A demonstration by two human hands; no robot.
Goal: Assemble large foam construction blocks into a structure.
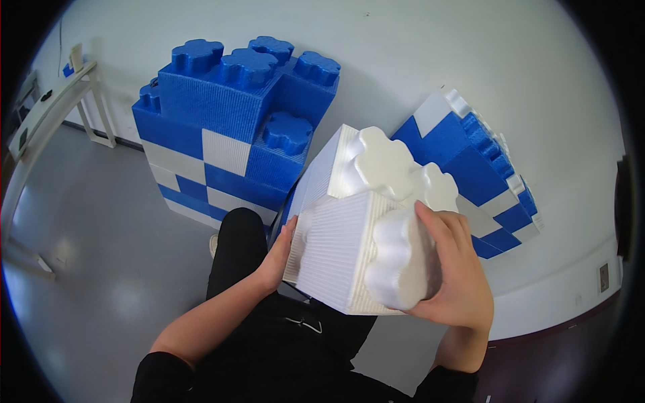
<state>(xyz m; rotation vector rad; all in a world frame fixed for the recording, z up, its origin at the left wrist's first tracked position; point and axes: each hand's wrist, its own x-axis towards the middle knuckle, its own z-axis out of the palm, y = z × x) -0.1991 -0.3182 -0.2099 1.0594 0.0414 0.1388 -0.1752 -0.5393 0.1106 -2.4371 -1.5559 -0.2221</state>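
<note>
In front of my lap is a large white toy building block (329, 252) with ribbed sides and flower-shaped studs, tilted with its studs to the right. My right hand (460, 272) is closed round its nearest stud (393, 258), thumb below and fingers over the top. Against the block's left side my left hand (274, 260) is pressed, steadying it, with some of its fingers hidden. Another white stud surface (383, 161) lies just beyond, touching it; whether it belongs to the same block I cannot tell. Something blue shows partly behind the white pieces.
A tall stack of blue and white blocks (195, 141) stands on the floor at the left, near the wall. Another blue and white stack (463, 161) leans at the right. At the far left is a white table (50, 107). A wall socket (603, 277) sits low on the right.
</note>
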